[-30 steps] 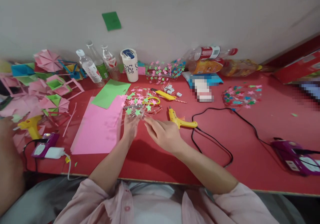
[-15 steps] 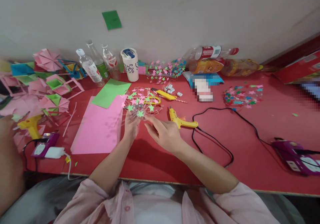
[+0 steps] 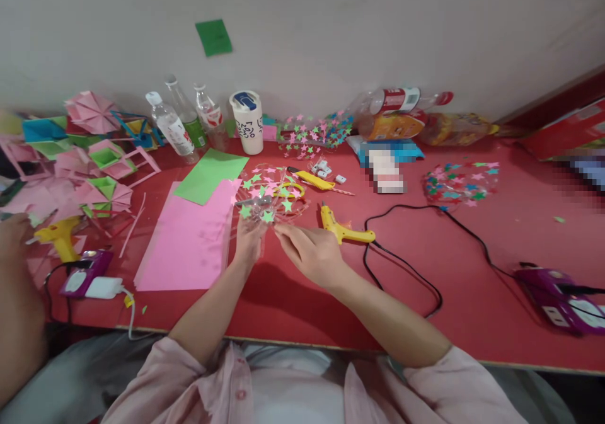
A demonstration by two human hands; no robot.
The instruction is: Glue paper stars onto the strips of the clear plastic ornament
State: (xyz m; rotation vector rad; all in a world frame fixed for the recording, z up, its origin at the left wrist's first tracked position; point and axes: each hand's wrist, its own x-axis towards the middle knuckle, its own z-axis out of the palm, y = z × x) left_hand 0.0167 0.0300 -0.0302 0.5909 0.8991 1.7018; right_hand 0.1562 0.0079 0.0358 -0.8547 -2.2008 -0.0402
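Plastic (image 3: 261,192), clear and dotted with pink and green stars, is held over the middle of a red bench (image 3: 288,317). The person's left hand (image 3: 249,238) grasps it from the near side, fingers partly hidden behind it. The right hand (image 3: 309,251) reaches in from the other side, fingers brought together at the near edge of the plastic; whether they pinch a piece of it cannot be told.

Yellow-handled scissors (image 3: 301,191) show just beyond and partly through the plastic, near a yellow cutter (image 3: 316,180). To the right of the right hand lies a yellow glue gun (image 3: 350,232) with a black cord. Left of the left hand are pink paper (image 3: 182,241) and, overlapping its far end, a green sheet (image 3: 208,178). Farther right lies another star-covered plastic piece (image 3: 463,184). A white cup (image 3: 248,128) stands near the wall. At the left edge, another person's arm (image 3: 19,310) shows.
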